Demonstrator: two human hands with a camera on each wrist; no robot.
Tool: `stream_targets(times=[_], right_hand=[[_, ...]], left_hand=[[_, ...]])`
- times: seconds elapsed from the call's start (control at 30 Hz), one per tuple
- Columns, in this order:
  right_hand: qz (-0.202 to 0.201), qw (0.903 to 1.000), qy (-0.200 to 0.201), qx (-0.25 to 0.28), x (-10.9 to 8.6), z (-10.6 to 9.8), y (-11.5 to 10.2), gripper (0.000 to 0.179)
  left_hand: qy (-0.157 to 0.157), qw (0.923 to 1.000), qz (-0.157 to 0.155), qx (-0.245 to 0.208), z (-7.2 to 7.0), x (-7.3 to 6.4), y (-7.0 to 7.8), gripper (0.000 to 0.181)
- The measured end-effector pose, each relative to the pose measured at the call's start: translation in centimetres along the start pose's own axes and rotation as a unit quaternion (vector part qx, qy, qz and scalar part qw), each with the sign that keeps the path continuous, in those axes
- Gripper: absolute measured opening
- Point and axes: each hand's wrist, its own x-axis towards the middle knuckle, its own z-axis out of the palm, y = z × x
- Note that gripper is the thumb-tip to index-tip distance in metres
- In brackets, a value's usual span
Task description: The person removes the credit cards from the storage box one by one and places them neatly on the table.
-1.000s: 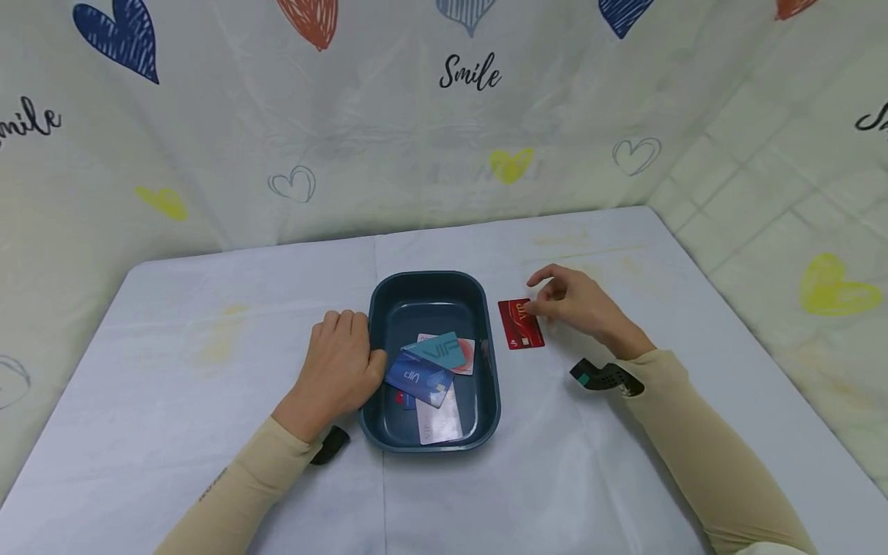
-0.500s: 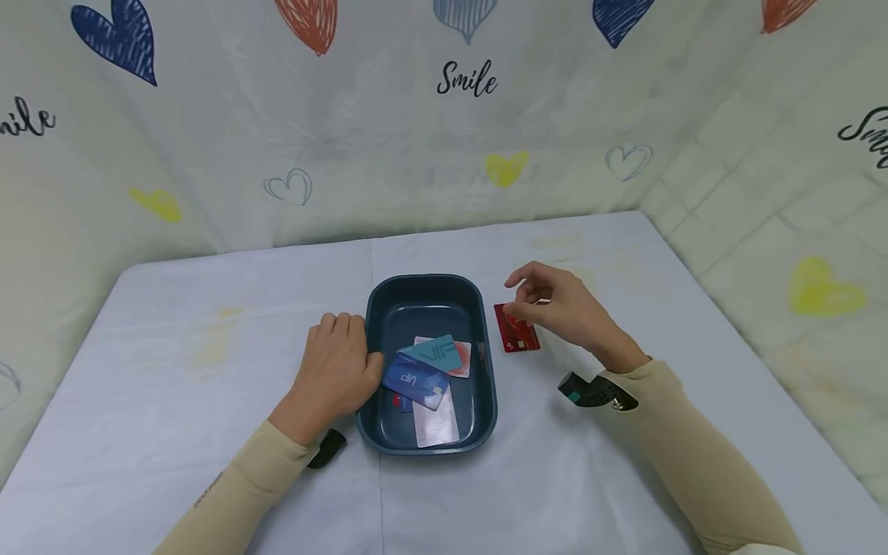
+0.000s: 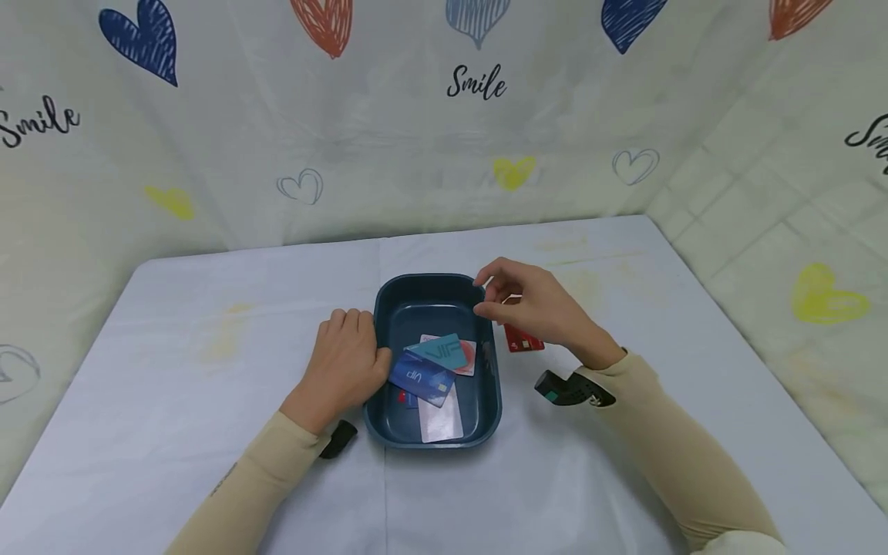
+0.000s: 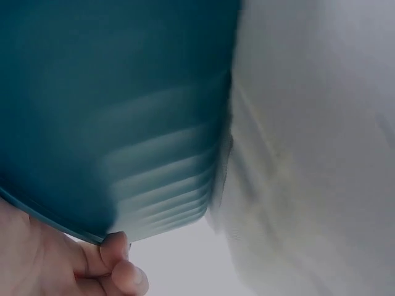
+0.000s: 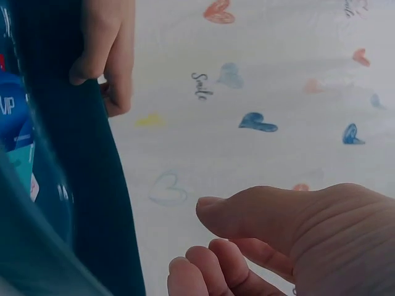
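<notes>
My left hand (image 3: 343,358) grips the left rim of a dark blue-green plastic tray (image 3: 491,401), thumb over the edge; the left wrist view shows curled fingertips (image 4: 129,279) at the tray's outer wall. Inside lie several overlapping cards: a blue VIP card (image 3: 419,376) on top, a teal one (image 3: 444,352), a pale one (image 3: 440,422) and a white-and-pink one (image 3: 468,358). Just right of the tray, a red card (image 3: 523,341) lies on the table, partly hidden by my right hand (image 3: 534,304). That hand hovers by the right rim, thumb and fingers apart, holding nothing.
A white cloth covers the table (image 3: 208,416), with faint yellowish stains. Behind it hangs a pale backdrop (image 3: 388,131) printed with hearts and "Smile". Black wrist cameras sit under the left (image 3: 338,439) and right (image 3: 572,388) wrists.
My right hand has moved left from over the red card to the tray's right rim. The red card stays on the table, and the left hand keeps its grip.
</notes>
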Motion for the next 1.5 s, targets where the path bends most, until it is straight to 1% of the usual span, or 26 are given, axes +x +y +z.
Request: stream_targets(times=[0.23,0.33,0.5,0.63,0.7,0.83,1.0,1.2,1.5], right_hand=[[-0.003,0.9996,-0.019,0.022,1.0,0.9,-1.7,0.029],[-0.007,0.9993,-0.031,0.02,1.5,1.4,-2.4,0.029],[-0.02,0.9977,-0.061,0.02,2.0,2.4,-2.8,0.029],[-0.036,0.9949,-0.091,0.025,2.5,3.3,-2.7,0.029],[-0.037,0.9934,-0.105,0.024,2.6,3.7,-2.7,0.029],[-0.039,0.9911,-0.126,0.018,2.8,4.5,-2.6,0.03],[-0.053,0.9873,-0.15,0.003,3.1,5.4,-2.4,0.031],[-0.06,0.984,-0.168,-0.008,3.2,6.2,-2.0,0.03],[-0.057,0.9807,-0.187,0.004,3.9,6.7,-1.6,0.031]], left_hand=[[-0.009,0.9999,-0.008,-0.006,0.1,0.0,-0.1,0.018],[-0.012,0.9998,-0.012,-0.01,0.0,0.0,-0.2,0.018],[-0.024,0.9995,-0.014,-0.017,-0.1,0.2,-0.1,0.021],[-0.025,0.9994,-0.014,-0.02,0.0,0.2,-0.1,0.023],[-0.025,0.9994,-0.013,-0.021,0.0,0.1,-0.2,0.022],[-0.024,0.9993,-0.009,-0.026,0.1,0.1,-0.3,0.021],[-0.015,0.9995,-0.006,-0.029,0.1,0.1,-0.4,0.021],[-0.01,0.9996,-0.003,-0.025,0.3,0.1,-0.4,0.02],[-0.009,0.9998,-0.005,-0.019,0.3,0.1,-0.5,0.021]])
